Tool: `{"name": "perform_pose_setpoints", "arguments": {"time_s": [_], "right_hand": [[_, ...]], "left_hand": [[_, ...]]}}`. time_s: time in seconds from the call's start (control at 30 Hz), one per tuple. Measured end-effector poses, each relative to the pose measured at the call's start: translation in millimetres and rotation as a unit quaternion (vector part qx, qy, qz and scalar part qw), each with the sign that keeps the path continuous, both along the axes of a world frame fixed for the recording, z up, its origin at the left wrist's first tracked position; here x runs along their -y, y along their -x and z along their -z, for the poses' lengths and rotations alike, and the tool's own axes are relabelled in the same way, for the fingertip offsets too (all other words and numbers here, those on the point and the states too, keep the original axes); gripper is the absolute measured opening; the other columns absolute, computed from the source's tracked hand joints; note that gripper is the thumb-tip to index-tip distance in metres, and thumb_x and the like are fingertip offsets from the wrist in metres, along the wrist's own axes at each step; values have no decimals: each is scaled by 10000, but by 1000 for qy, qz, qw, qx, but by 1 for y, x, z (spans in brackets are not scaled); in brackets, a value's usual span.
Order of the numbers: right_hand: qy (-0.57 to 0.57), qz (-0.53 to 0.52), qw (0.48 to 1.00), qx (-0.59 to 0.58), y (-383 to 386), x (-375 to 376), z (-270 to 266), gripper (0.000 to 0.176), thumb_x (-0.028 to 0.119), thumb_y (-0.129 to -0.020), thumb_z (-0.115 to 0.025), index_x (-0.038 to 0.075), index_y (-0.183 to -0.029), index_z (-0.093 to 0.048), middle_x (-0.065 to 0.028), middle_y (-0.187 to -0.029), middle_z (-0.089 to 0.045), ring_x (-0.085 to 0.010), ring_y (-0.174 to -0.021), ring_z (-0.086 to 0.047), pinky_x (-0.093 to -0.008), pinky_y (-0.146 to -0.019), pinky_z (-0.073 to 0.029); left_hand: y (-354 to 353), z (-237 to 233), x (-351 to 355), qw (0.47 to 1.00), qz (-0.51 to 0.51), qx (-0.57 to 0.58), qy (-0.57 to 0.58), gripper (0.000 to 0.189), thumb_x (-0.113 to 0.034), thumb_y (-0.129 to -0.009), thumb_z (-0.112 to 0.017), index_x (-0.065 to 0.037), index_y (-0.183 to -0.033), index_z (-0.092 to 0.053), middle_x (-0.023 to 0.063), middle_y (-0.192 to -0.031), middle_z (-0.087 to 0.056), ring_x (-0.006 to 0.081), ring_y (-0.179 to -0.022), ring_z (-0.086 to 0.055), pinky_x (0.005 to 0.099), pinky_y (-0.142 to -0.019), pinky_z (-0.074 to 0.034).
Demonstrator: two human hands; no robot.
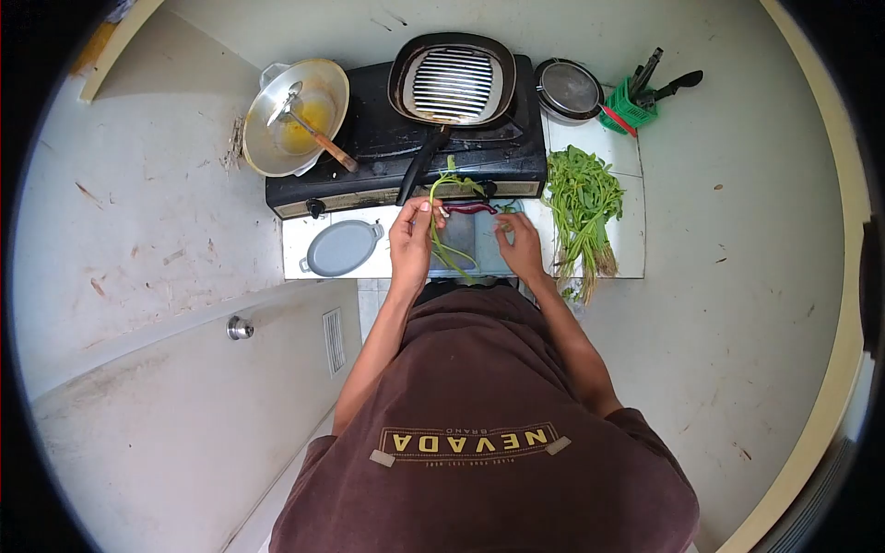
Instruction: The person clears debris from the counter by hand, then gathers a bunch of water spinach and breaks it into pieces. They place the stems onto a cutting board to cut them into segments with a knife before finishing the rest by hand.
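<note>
My left hand is closed on a long green vegetable stem, pinched between thumb and fingers; the stem loops above the hand and trails down over the board. My right hand is to the right, its fingers curled together near a small green leafy bit; what it grips, if anything, is too small to make out. Between the hands, a dark red, slender, chili-like thing lies at the far edge of a blue-grey cutting board. A bunch of leafy greens with roots lies right of the board.
A black two-burner stove stands behind the board, carrying a grill pan and a large pot with a ladle. A grey oval plate is at left. Strainers and a green utensil basket stand back right.
</note>
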State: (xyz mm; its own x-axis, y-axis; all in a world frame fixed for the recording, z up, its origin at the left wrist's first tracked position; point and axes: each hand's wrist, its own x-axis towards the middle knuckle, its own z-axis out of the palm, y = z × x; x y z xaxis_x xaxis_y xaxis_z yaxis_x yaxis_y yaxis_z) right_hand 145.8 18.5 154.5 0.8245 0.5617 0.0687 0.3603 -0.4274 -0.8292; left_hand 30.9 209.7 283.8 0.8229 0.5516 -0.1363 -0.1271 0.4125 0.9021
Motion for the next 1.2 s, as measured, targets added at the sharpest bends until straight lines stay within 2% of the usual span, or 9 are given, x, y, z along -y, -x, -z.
{"name": "perform_pose_setpoints", "arguments": {"time_s": [0.1, 0.2, 0.3, 0.4, 0.5, 0.57, 0.7, 0.9, 1.2], "right_hand": [[-42, -91, 986, -131, 11, -23, -67, 279, 156, -955, -712, 21, -1199, -688, -119, -1057, -711, -239, -920, -706, -362, -817, -537], [-242, -103, 926, -273, 28, -53, -98, 284, 129, -995, -678, 25, -1260, -682, -88, -1126, -721, -184, -1021, -699, -317, -896, -531], [-297, -61, 931, -201, 30, -80, -142, 265, 101, -1014, -651, 22, -1264, -689, -63, -1128, -720, -153, -1039, -682, -294, -929, -527], [-318, -61, 912, -253, 22, -96, -146, 265, 113, -1025, -648, 4, -1264, -675, -57, -1096, -715, -112, -992, -666, -264, -875, -525], [-336, -51, 898, -278, 21, -108, -161, 219, 114, -1018, -663, -1, -1201, -695, -31, -986, -713, -82, -897, -654, -235, -767, -516], [-341, -41, 886, -313, 21, -112, -161, 185, 89, -1002, -681, -4, -1159, -711, -34, -972, -705, -100, -912, -666, -247, -752, -536], [-340, 3, 909, -240, 26, -120, -152, 140, 83, -985, -708, -6, -1092, -712, -46, -1020, -684, -97, -888, -657, -240, -708, -532], [-322, 68, 930, -166, 47, -119, -139, 143, 101, -965, -736, 7, -1072, -746, -65, -1073, -658, -122, -915, -654, -254, -747, -524], [-273, 176, 946, -27, 69, -108, -120, 136, 81, -923, -761, 24, -1045, -781, -73, -1032, -686, -156, -913, -642, -291, -772, -504]], "left_hand": [[0, -1, -2, 999, 7, 30, 31, 213, -209, -1104, -525, -13, -1130, -604, 22, -986, -587, 120, -901, -555, 302, -864, -475], [2, 1, -10, 999, 36, 9, 36, 224, -225, -1111, -509, -17, -1130, -593, 18, -987, -586, 114, -901, -557, 300, -900, -486], [0, -5, -21, 998, 59, 15, 4, 237, -232, -1114, -499, -14, -1132, -589, 17, -988, -585, 112, -904, -559, 301, -922, -494], [-3, -8, -34, 995, 94, 22, -32, 244, -235, -1116, -493, -12, -1134, -589, 18, -994, -588, 111, -910, -561, 316, -934, -501], [-8, -10, -38, 991, 106, 67, -45, 246, -199, -1128, -457, -7, -1125, -612, 11, -918, -585, 76, -821, -543, 227, -749, -476], [-8, -11, -44, 989, 122, 63, -46, 208, -171, -1117, -482, 1, -1143, -597, 21, -941, -593, 93, -842, -577, 251, -809, -507], [-9, -26, -45, 990, 112, 71, -45, 142, -96, -1085, -535, 9, -1176, -565, 49, -1033, -616, 125, -930, -652, 282, -870, -544], [-4, -8, -47, 993, 101, 48, -32, 101, -67, -1057, -583, -5, -1135, -565, 66, -1131, -623, 141, -1047, -668, 252, -854, -563], [-6, 14, -36, 965, 145, -16, 217, 47, -97, -1039, -601, -76, -1076, -620, 48, -1126, -635, 170, -1072, -641, 410, -983, -559]]}}
